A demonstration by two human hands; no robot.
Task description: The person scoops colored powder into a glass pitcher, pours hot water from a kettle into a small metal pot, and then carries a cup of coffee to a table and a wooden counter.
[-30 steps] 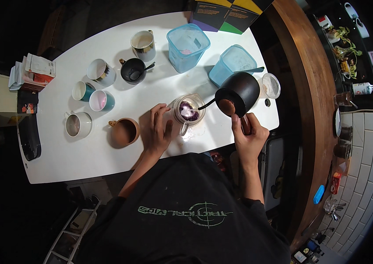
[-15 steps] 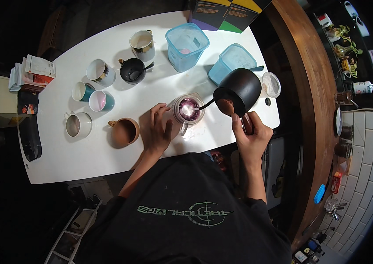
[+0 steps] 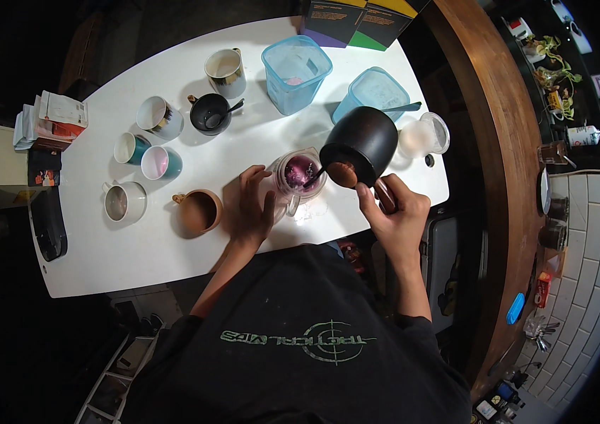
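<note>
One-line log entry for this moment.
right hand: gripping black kettle by handle | kettle: tilted, spout at glass jug mouth | jug: purple liquid inside | left hand: beside jug, contact unclear

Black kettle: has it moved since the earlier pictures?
Yes: the black kettle has shifted left, closer to the brown mug, which has stayed in place.

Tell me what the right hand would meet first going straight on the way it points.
Beyond the black kettle it holds, the right hand would probably meet the right-hand blue container first; height is unclear, so it might pass above.
</note>
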